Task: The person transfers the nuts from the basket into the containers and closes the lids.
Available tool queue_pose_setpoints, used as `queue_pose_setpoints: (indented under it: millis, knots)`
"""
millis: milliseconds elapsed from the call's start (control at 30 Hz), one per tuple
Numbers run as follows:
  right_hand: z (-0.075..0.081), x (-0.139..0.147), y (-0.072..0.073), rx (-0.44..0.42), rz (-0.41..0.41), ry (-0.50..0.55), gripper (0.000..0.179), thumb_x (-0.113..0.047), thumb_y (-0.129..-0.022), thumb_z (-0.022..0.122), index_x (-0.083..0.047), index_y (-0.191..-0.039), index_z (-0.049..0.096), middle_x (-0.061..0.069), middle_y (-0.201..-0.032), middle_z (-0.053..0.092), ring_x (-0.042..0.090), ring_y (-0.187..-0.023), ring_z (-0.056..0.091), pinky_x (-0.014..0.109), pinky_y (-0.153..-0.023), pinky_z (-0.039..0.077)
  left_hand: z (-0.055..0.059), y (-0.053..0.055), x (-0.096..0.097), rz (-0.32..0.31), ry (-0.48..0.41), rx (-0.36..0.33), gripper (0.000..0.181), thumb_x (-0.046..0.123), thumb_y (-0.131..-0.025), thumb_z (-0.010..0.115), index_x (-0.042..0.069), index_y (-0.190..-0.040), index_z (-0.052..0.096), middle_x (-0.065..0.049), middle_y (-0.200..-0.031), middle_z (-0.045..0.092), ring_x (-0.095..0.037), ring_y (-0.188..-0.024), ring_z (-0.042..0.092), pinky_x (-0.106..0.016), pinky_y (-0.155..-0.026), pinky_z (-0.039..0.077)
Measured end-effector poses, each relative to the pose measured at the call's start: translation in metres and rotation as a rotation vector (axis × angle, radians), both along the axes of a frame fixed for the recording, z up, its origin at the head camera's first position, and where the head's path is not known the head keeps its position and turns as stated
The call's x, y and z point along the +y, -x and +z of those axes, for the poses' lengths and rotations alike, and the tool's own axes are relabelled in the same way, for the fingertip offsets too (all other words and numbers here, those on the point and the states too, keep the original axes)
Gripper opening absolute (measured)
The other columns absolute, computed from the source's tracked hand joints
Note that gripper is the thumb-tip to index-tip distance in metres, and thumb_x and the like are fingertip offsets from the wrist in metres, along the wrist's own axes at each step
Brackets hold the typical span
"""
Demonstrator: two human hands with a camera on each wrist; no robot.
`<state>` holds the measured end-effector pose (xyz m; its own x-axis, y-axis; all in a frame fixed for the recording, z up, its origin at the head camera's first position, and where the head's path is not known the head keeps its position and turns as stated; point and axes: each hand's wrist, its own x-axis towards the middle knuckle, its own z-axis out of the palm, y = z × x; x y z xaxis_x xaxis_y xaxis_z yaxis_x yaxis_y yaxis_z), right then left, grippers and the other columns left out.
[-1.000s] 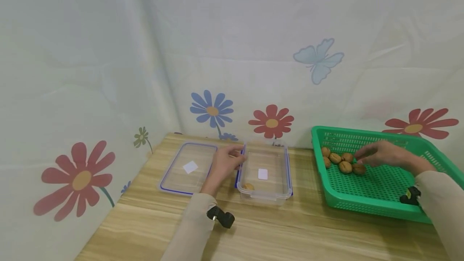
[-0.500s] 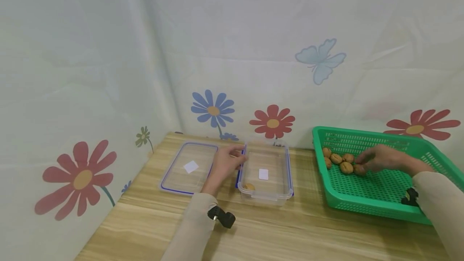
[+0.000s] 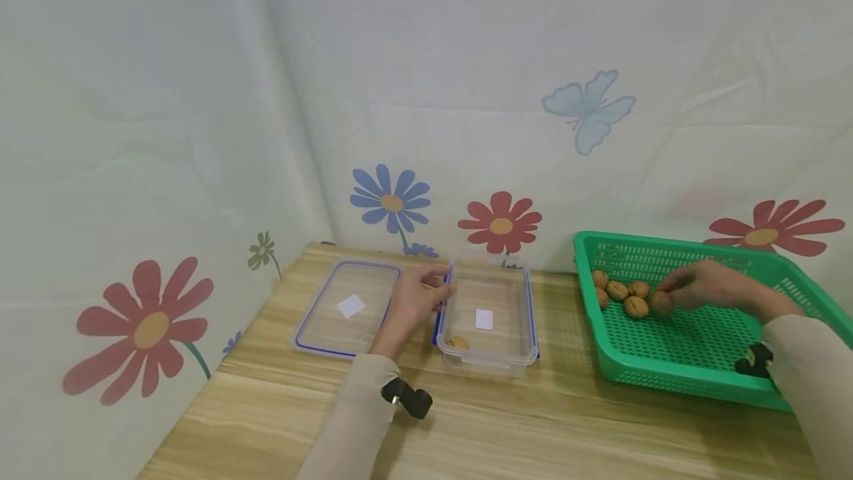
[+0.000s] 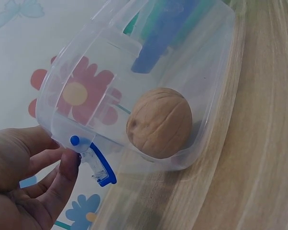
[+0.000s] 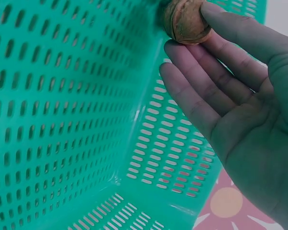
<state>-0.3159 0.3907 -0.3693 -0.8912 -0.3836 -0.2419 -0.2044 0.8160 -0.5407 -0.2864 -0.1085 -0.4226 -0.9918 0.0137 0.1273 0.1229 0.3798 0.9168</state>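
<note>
Green basket: rectangular plastic with a thick smooth rim, slots through walls and floor; it stands at the right of the surface and holds a cluster of loose walnuts by its left wall, five showing besides the one in the fingers.
Right hand: inside the basket, pinching one walnut between thumb and finger; the other fingers reach out below it in the wrist view.
Held walnut: round, brown, with a ridged seam; it is just beside the cluster, and whether it is lifted off the basket floor I cannot tell.
Clear box: see-through rectangular plastic with rounded corners, open on top, standing between lid and basket; a single walnut lies in its near left corner, tan and lightly wrinkled.
White label: a small rectangle with rounded corners, seen within the outline of the box.
Left hand: at the box's left side, thumb and fingers pinching the rim near the hinge of a blue latch that hangs outward.
Lid: flat, clear, edged with a blue line, lying left of the box with a square white sticker on it.
Surface: wood-grained in pale yellow and brown streaks.
Backdrop: creased whitish sheet printed with red and blue flowers and a pale blue butterfly.
</note>
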Motion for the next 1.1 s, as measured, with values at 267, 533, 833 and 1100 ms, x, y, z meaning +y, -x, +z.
queue_pose_setpoints:
  millis: [267,533,833,1100]
  knots:
    - [0.013,-0.006,-0.004,0.148,-0.017,-0.027,0.046,-0.027,-0.106,0.068,0.009,-0.133,0.066,0.02,-0.12,0.073,0.04,-0.108,0.07,0.062,-0.087,0.06,-0.001,0.001,0.0,-0.002,0.004,0.009,0.037,0.009,-0.095,0.081,0.002,-0.131,0.073,-0.016,-0.102,0.076,-0.02,-0.067,0.073,-0.042,-0.069,0.066]
    - [0.038,-0.025,-0.014,0.265,-0.021,0.001,0.04,-0.024,-0.105,0.07,0.007,-0.13,0.069,0.018,-0.118,0.074,0.047,-0.113,0.066,0.061,-0.087,0.059,0.0,0.0,0.0,0.007,0.007,0.001,0.038,0.01,-0.095,0.081,0.004,-0.132,0.074,-0.016,-0.104,0.075,-0.02,-0.069,0.073,-0.043,-0.071,0.066]
    - [0.068,-0.055,-0.027,0.393,-0.008,0.006,0.038,-0.032,-0.103,0.074,-0.004,-0.128,0.073,0.013,-0.12,0.075,0.04,-0.114,0.067,0.05,-0.089,0.06,0.0,0.0,0.0,0.005,0.001,-0.001,0.038,0.01,-0.097,0.08,0.003,-0.133,0.073,-0.016,-0.104,0.075,-0.02,-0.07,0.073,-0.046,-0.072,0.066]
    - [0.085,-0.081,-0.049,0.397,-0.049,0.082,0.043,-0.039,-0.103,0.073,-0.011,-0.135,0.072,0.011,-0.127,0.073,0.036,-0.12,0.066,0.036,-0.09,0.055,-0.002,0.001,0.001,0.007,0.014,0.004,0.037,0.011,-0.097,0.08,0.004,-0.132,0.073,-0.015,-0.103,0.075,-0.02,-0.068,0.072,-0.045,-0.07,0.065]
